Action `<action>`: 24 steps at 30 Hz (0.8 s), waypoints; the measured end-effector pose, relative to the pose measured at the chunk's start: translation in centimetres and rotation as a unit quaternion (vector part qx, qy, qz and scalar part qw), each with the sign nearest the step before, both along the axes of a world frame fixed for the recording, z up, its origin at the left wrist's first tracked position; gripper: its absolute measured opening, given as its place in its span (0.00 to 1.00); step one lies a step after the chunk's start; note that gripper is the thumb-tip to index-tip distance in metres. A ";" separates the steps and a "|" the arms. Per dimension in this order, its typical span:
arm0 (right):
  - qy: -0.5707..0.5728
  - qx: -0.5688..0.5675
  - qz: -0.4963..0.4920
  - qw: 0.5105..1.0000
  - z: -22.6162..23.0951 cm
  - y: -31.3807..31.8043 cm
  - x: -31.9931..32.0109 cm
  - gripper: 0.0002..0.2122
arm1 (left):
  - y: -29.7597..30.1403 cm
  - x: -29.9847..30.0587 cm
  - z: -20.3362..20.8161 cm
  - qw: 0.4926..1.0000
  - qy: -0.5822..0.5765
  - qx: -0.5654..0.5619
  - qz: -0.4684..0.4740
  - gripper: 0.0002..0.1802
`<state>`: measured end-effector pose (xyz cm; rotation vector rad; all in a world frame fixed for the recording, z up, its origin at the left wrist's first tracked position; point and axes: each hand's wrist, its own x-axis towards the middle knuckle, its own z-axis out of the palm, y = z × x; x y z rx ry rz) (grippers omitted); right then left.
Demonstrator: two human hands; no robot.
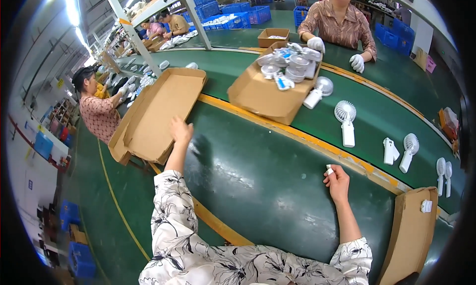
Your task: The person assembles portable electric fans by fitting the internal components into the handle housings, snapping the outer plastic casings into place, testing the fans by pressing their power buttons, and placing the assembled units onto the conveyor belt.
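My left hand (pixel 182 131) is at the right edge of a shallow cardboard tray (pixel 161 111); its fingers are spread over the rim, and I cannot tell if they touch it. Above the green table (pixel 258 195), my right hand (pixel 338 185) is closed, with a small white bit at its fingertips that could be a held piece or a finger wrap. Ahead on the belt sits another cardboard tray (pixel 263 104) piled with white fan parts (pixel 295 64) in clear round covers. White handheld fans (pixel 345 121) lie to its right.
An upended cardboard tray (pixel 406 235) stands at the right, a small white part (pixel 426 206) against it. Across the belt a gloved co-worker (pixel 337 27) reaches toward the pile. Another co-worker (pixel 99 104) works at the left, beyond the tray. A yellow-edged rail (pixel 297 133) divides table from belt.
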<state>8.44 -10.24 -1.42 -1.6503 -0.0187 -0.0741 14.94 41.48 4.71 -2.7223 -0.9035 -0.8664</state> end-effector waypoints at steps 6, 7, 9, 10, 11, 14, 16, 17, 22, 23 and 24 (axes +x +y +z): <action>0.004 -0.005 0.009 1.000 -0.4 1.3 -0.3 0.07 | 9.0 -4.7 -4.6 0.963 0.232 -0.112 0.080 0.14; 0.002 -0.006 0.010 1.000 -0.3 1.3 -0.2 0.07 | 8.7 -5.1 -5.0 0.972 0.221 -0.067 0.047 0.12; 0.009 -0.004 0.004 1.000 -0.4 1.2 -0.6 0.07 | 6.5 -6.5 -5.0 0.989 0.149 0.022 -0.018 0.08; 0.008 -0.007 -0.007 1.000 -0.6 0.9 -0.5 0.07 | 3.7 -6.6 -4.6 0.992 0.087 0.064 -0.060 0.07; 0.008 -0.007 -0.014 1.000 -0.7 0.7 -0.4 0.07 | 1.7 -7.7 -4.0 0.989 0.028 0.079 -0.118 0.07; 0.016 -0.002 -0.007 1.000 -1.0 1.0 0.2 0.07 | -4.0 -13.8 -2.1 0.981 0.036 0.030 -0.187 0.09; 0.016 -0.012 -0.010 1.000 -0.7 1.3 0.6 0.07 | -7.4 -18.4 -1.7 0.976 0.076 -0.009 -0.203 0.12; 0.011 -0.010 -0.009 1.000 -0.5 1.2 0.7 0.07 | -8.4 -20.3 -1.9 0.972 0.103 -0.016 -0.209 0.13; 0.003 -0.003 0.002 1.000 -0.8 1.3 1.3 0.08 | -7.7 -25.6 -3.9 0.978 0.118 -0.043 -0.167 0.14; 0.010 0.007 0.000 1.000 -0.9 1.3 1.3 0.08 | -7.2 -25.8 -4.1 0.979 0.125 -0.027 -0.161 0.14; 0.014 0.019 -0.002 1.000 -0.9 1.3 1.3 0.08 | -6.1 -26.4 -4.6 0.980 0.122 -0.016 -0.156 0.14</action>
